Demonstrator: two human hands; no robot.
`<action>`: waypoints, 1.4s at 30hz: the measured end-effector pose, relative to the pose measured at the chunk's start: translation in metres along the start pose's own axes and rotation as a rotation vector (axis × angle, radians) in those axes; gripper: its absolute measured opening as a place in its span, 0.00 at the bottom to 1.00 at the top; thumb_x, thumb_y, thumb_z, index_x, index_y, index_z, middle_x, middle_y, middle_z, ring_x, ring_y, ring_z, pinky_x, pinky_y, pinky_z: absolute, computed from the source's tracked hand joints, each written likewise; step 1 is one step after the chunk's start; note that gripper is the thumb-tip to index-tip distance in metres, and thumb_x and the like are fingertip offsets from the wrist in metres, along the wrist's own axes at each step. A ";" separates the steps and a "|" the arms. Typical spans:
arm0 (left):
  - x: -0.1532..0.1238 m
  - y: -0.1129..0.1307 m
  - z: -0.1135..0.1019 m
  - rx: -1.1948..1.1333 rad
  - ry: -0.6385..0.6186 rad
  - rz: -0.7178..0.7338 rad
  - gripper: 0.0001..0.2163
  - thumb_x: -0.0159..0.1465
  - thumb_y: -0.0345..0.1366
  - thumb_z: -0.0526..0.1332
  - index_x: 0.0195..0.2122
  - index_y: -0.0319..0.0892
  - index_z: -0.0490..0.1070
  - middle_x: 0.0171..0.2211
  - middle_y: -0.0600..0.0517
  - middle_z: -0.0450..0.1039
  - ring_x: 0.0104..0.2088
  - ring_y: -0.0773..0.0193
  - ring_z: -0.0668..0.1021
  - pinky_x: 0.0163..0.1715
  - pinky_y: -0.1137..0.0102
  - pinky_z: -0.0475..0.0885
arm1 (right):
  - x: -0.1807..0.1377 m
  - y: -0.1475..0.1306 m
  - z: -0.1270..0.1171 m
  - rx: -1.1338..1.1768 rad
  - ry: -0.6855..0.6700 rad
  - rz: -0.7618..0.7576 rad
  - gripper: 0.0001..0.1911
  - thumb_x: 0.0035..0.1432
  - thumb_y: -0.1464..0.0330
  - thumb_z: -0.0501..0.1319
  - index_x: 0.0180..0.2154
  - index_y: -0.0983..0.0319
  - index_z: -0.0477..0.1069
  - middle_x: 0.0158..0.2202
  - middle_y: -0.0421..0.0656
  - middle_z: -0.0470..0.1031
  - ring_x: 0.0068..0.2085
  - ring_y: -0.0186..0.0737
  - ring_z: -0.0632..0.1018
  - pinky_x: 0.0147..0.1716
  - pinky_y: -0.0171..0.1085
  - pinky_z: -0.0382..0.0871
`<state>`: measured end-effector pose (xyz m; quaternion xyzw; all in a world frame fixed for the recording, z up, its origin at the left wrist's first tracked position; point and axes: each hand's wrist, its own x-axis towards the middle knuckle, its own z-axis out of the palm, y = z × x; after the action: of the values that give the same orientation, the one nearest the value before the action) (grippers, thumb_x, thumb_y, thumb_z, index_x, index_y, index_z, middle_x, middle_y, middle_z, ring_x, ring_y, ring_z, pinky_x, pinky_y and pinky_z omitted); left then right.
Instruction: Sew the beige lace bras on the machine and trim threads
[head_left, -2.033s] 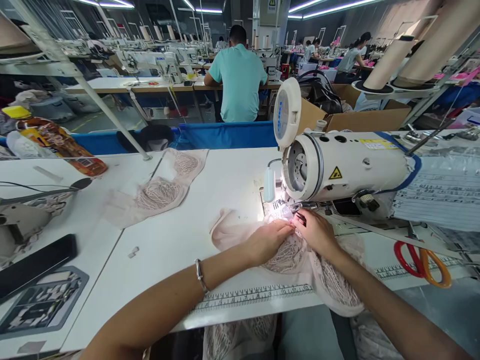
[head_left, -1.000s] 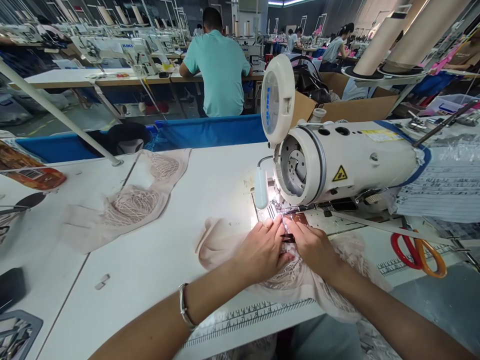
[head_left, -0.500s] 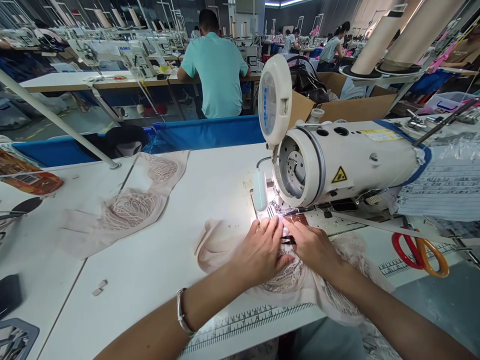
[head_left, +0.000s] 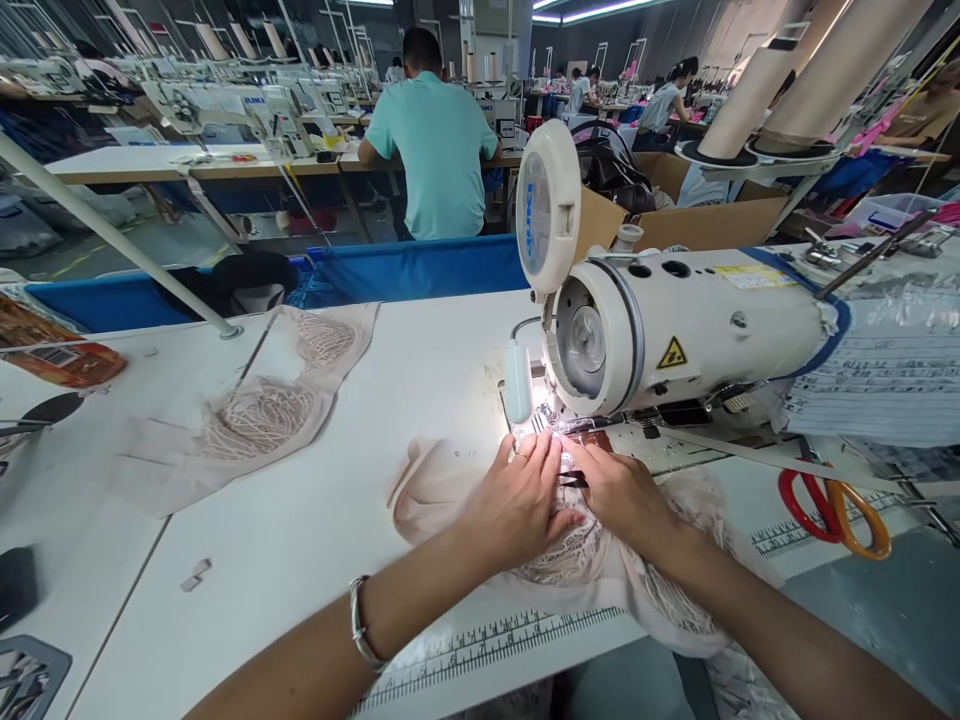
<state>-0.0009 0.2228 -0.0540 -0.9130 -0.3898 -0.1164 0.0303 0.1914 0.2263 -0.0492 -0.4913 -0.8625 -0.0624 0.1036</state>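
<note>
Your left hand (head_left: 517, 505) and right hand (head_left: 619, 495) lay flat, fingers spread and pressing down on the pale pink lace garment (head_left: 577, 560), pinching nothing. This kept the fabric taut at the needle area of the white sewing machine (head_left: 675, 325), at 12 o'clock from your hands under its lamp. More lace pieces (head_left: 255, 415) lay at 10 o'clock, well apart. Red and orange scissors (head_left: 832, 510) rested at 3 o'clock. A person in a teal shirt (head_left: 439, 140) sat beyond. Nothing blocked your hands.

Pink lace garment (head_left: 577, 560) under needle
</note>
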 end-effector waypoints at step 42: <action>0.000 -0.010 -0.015 0.062 0.014 0.330 0.11 0.73 0.30 0.50 0.46 0.35 0.72 0.49 0.41 0.72 0.49 0.51 0.74 0.46 0.60 0.70 | -0.051 -0.013 -0.018 0.070 0.131 0.178 0.13 0.69 0.67 0.52 0.31 0.61 0.67 0.35 0.42 0.70 0.29 0.34 0.72 0.24 0.34 0.58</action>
<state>-0.0109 0.2273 -0.0400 -0.9624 -0.2378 -0.1043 0.0799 0.2077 0.1729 -0.0445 -0.5567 -0.8086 -0.0550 0.1821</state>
